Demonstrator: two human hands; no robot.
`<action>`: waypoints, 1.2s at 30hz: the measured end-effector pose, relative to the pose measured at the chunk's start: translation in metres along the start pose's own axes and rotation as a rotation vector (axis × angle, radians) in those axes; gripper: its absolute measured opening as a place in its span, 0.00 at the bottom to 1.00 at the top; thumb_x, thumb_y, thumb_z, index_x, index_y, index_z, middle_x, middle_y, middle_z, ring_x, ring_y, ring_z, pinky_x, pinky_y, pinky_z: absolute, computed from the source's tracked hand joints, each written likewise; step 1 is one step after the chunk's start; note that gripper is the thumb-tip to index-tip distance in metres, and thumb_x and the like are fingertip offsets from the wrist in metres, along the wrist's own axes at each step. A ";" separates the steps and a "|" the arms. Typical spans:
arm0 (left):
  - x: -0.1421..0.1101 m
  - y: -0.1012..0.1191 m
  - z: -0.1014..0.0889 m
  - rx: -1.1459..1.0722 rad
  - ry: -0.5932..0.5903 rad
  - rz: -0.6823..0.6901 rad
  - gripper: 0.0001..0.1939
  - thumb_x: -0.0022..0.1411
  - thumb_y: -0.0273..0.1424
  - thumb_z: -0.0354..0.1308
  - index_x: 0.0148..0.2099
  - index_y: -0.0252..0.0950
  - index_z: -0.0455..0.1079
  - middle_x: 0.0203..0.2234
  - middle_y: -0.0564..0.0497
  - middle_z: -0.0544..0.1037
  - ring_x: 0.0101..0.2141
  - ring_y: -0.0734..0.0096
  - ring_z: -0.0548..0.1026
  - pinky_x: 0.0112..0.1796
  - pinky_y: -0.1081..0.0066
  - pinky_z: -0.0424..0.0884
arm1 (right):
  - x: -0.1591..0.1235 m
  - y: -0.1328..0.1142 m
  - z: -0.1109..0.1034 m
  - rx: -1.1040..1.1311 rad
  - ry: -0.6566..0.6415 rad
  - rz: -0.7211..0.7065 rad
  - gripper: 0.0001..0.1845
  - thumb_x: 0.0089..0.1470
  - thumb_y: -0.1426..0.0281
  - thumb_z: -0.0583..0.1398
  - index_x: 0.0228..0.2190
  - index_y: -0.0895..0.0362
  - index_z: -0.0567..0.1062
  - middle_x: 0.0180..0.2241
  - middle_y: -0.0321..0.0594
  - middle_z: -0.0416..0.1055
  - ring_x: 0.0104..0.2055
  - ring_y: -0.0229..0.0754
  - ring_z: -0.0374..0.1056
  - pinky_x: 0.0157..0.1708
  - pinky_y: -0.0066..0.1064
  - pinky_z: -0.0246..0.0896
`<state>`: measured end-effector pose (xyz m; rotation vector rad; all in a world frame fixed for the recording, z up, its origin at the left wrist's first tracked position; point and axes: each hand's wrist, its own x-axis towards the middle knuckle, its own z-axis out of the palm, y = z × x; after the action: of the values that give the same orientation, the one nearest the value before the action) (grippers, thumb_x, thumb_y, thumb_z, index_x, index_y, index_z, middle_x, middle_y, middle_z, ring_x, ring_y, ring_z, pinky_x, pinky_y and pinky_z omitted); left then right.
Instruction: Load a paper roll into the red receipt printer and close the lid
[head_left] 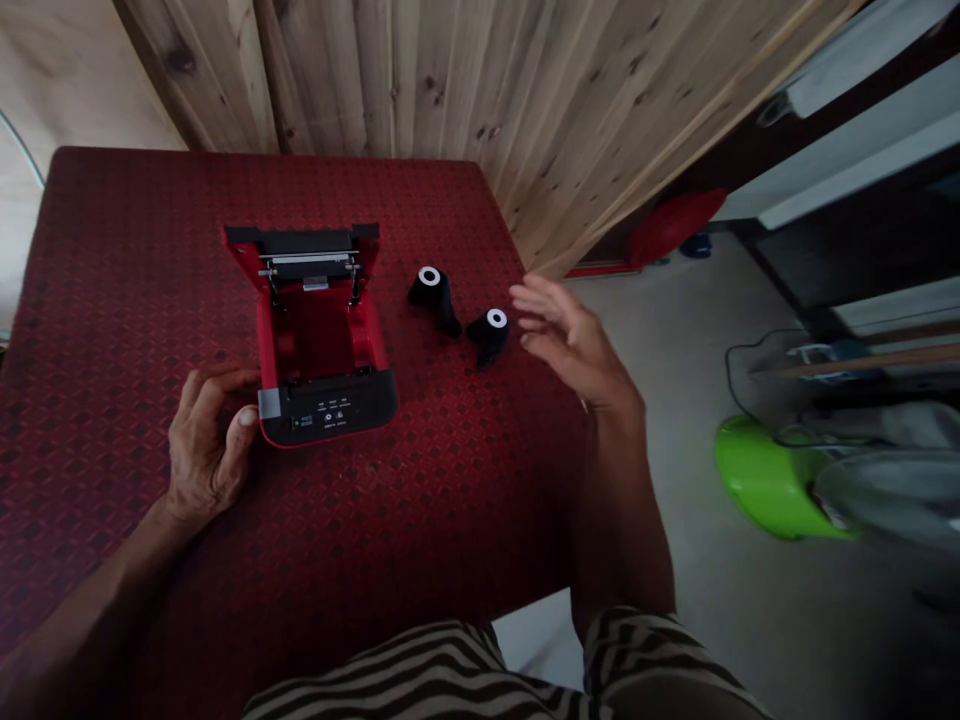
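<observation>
A small red and black printer [330, 408] stands on the table with its lid [311, 252] tipped up. Its red inner bay [319, 340] shows, and nothing is visible in it. Resting against or just beside the printer's left side is my left hand [206, 440], thumb and fingers apart. To the right of the printer are two small rolls with white ring-shaped ends and dark sides, a farther roll [439, 295] and a nearer roll [491, 335]. My right hand [566, 335] hovers just right of the nearer roll, fingers spread and holding nothing.
A red patterned cloth [420, 500] covers the table. Wooden plank panelling [420, 80] rises behind it. On the floor to the right lie a bright green plastic item [772, 480] and a dark cable [739, 375]. A red rounded object [675, 225] is farther back.
</observation>
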<state>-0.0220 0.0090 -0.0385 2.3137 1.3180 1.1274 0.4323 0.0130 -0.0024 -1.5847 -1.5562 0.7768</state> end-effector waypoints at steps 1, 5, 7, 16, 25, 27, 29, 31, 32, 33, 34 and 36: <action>0.000 0.000 0.000 0.000 0.001 0.001 0.19 0.80 0.42 0.49 0.57 0.36 0.74 0.47 0.42 0.80 0.47 0.55 0.78 0.44 0.59 0.74 | 0.004 -0.011 -0.002 -0.035 0.048 -0.039 0.36 0.56 0.62 0.67 0.65 0.44 0.71 0.67 0.43 0.76 0.70 0.54 0.71 0.68 0.57 0.68; 0.000 0.000 0.000 -0.007 0.000 0.008 0.19 0.80 0.42 0.50 0.57 0.35 0.74 0.48 0.41 0.79 0.46 0.55 0.77 0.43 0.60 0.73 | 0.036 -0.055 0.023 -0.365 0.052 -0.152 0.26 0.59 0.57 0.69 0.56 0.50 0.79 0.59 0.47 0.81 0.63 0.58 0.75 0.65 0.57 0.68; 0.000 0.000 0.000 -0.011 -0.003 0.012 0.19 0.80 0.42 0.50 0.58 0.35 0.74 0.48 0.41 0.79 0.47 0.55 0.78 0.44 0.59 0.73 | 0.056 -0.065 0.048 -0.562 -0.008 -0.138 0.28 0.53 0.57 0.74 0.53 0.54 0.81 0.55 0.51 0.82 0.60 0.62 0.76 0.64 0.59 0.67; -0.001 0.001 0.001 -0.043 -0.014 -0.004 0.20 0.81 0.45 0.49 0.58 0.37 0.73 0.49 0.42 0.80 0.51 0.57 0.79 0.50 0.57 0.79 | 0.085 -0.049 0.099 -0.709 0.050 -0.018 0.09 0.59 0.72 0.67 0.43 0.55 0.82 0.45 0.49 0.83 0.50 0.57 0.77 0.53 0.51 0.71; -0.002 0.005 0.002 -0.092 -0.007 -0.042 0.20 0.81 0.46 0.49 0.59 0.40 0.74 0.50 0.41 0.81 0.51 0.53 0.79 0.52 0.53 0.81 | 0.084 -0.044 0.081 -0.310 0.174 -0.139 0.15 0.52 0.69 0.68 0.43 0.50 0.76 0.38 0.40 0.80 0.42 0.52 0.77 0.47 0.50 0.76; -0.001 0.007 0.000 -0.114 0.001 -0.064 0.20 0.80 0.46 0.50 0.60 0.41 0.74 0.51 0.40 0.81 0.52 0.52 0.79 0.52 0.51 0.80 | 0.066 -0.063 0.066 -0.230 0.172 -0.186 0.16 0.54 0.67 0.67 0.46 0.47 0.75 0.38 0.37 0.79 0.42 0.51 0.78 0.46 0.49 0.77; 0.001 0.009 0.000 -0.118 0.021 -0.076 0.19 0.80 0.46 0.51 0.60 0.41 0.74 0.51 0.40 0.81 0.52 0.52 0.79 0.51 0.52 0.79 | 0.041 -0.094 0.056 -0.200 0.125 -0.242 0.17 0.56 0.64 0.68 0.47 0.46 0.75 0.41 0.38 0.79 0.42 0.51 0.78 0.46 0.50 0.78; 0.003 0.010 -0.001 -0.117 0.042 -0.061 0.19 0.80 0.45 0.51 0.60 0.40 0.74 0.51 0.40 0.80 0.52 0.53 0.79 0.52 0.52 0.79 | 0.016 -0.128 0.054 -0.251 0.074 -0.291 0.16 0.58 0.63 0.68 0.47 0.45 0.76 0.41 0.38 0.80 0.42 0.51 0.78 0.47 0.52 0.78; 0.003 0.010 0.000 -0.118 0.049 -0.048 0.19 0.80 0.44 0.51 0.60 0.39 0.74 0.51 0.40 0.80 0.52 0.53 0.78 0.53 0.52 0.78 | 0.005 -0.143 0.058 -0.276 0.034 -0.326 0.15 0.58 0.64 0.68 0.48 0.45 0.76 0.41 0.38 0.80 0.42 0.52 0.79 0.47 0.51 0.77; 0.003 0.010 0.000 -0.121 0.052 -0.035 0.19 0.80 0.43 0.51 0.59 0.38 0.74 0.51 0.40 0.80 0.52 0.54 0.78 0.53 0.53 0.78 | -0.003 -0.155 0.064 -0.311 -0.005 -0.363 0.15 0.59 0.65 0.68 0.48 0.45 0.77 0.43 0.39 0.81 0.44 0.53 0.79 0.48 0.51 0.77; 0.002 0.010 0.001 -0.124 0.054 -0.026 0.19 0.80 0.43 0.52 0.59 0.37 0.74 0.51 0.40 0.80 0.52 0.55 0.78 0.54 0.54 0.78 | -0.008 -0.164 0.072 -0.356 -0.041 -0.400 0.14 0.61 0.66 0.66 0.49 0.45 0.77 0.46 0.40 0.82 0.47 0.53 0.79 0.51 0.51 0.76; 0.000 0.010 0.002 -0.127 0.045 -0.020 0.18 0.80 0.42 0.52 0.59 0.36 0.74 0.51 0.41 0.79 0.52 0.57 0.78 0.54 0.56 0.78 | -0.012 -0.174 0.092 -0.460 -0.134 -0.476 0.13 0.66 0.69 0.63 0.51 0.48 0.78 0.50 0.43 0.83 0.52 0.55 0.79 0.55 0.51 0.74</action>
<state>-0.0149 0.0041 -0.0341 2.1928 1.2435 1.2262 0.2620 0.0035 0.0961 -1.3880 -2.2166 0.2745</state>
